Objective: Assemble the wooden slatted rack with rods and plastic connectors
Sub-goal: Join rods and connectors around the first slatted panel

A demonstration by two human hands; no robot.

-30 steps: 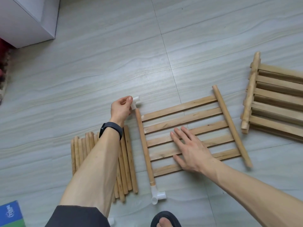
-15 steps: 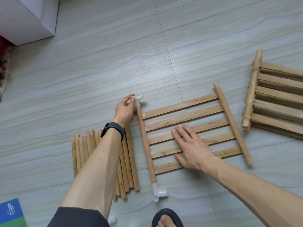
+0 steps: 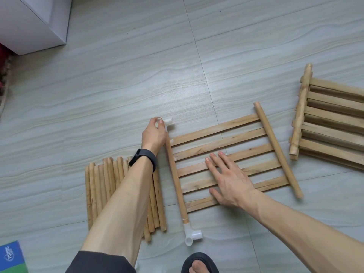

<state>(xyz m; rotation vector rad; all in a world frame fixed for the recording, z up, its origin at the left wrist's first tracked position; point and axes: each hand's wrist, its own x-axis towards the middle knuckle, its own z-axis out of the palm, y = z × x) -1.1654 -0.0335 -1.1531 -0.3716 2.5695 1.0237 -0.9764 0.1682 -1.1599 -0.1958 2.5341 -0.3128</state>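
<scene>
Left hand (image 3: 154,134) pinches white connector (image 3: 169,122) atop rod (image 3: 175,178); right hand (image 3: 229,181) flat, fingers spread, presses slats (image 3: 218,143) on floor (image 3: 137,85).

- The left hand (image 3: 154,134) reaches forward, its forearm stretched out from a dark rolled sleeve (image 3: 100,263).
- A black band (image 3: 143,159) sits on the left wrist.
- The left fingers (image 3: 160,121) curl in a pinch on a white connector (image 3: 169,123).
- The right hand (image 3: 229,181) lies flat, palm down, fingers spread and straight, on the wooden slats (image 3: 220,143).
- The right forearm is bare and runs in from the lower right.
</scene>
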